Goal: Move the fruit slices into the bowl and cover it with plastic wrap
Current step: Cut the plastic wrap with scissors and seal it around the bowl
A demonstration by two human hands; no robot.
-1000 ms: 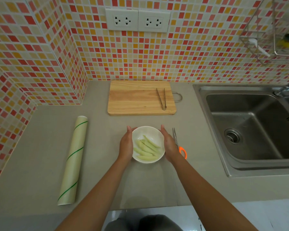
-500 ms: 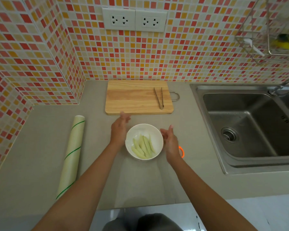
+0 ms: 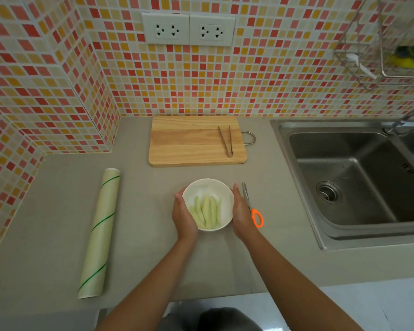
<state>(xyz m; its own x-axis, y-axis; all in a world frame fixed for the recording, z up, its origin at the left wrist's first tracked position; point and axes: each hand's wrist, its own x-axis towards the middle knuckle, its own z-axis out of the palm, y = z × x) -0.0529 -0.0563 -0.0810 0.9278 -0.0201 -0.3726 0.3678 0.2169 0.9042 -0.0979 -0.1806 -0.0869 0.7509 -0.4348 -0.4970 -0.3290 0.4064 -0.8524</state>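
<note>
Both hands are cupped around the white bowl (image 3: 208,187) on the grey tabletop (image 3: 141,247), left hand (image 3: 183,215) and right hand (image 3: 241,211) pressed flat against its sides, fingers straight. The pale green fruit slices (image 3: 207,212) sit inside it. The plastic wrap roll (image 3: 100,231) lies well off to the left, scissors (image 3: 255,211) just beside the right hand, tongs (image 3: 226,140) on the cutting board (image 3: 189,142).

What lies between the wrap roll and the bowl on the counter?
Only the left hand, cupped against the bowl; the counter from there to the roll is bare, as the head view shows.
</note>
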